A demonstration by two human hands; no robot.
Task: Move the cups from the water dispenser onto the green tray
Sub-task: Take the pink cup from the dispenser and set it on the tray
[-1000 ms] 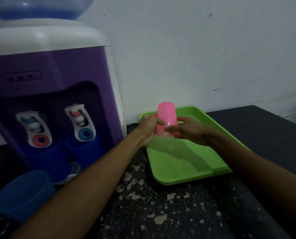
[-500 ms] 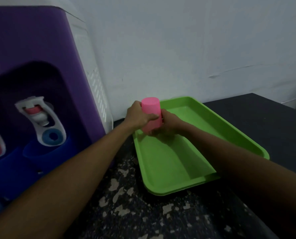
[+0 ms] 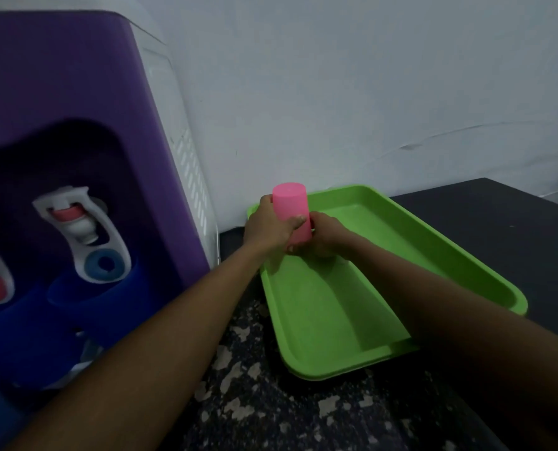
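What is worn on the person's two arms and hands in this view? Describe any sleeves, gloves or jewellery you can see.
Nothing is worn. The left hand and right hand are bare, with no gloves, and no rings show on the visible fingers. Both forearms are uncovered from the wrist to the picture's edge: no sleeve, watch or bracelet shows. The dim light may hide small details.

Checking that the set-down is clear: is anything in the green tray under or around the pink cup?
Nothing visible: the pink cup, held upside down by the left hand and right hand, is over the green tray, whose visible floor is bare.
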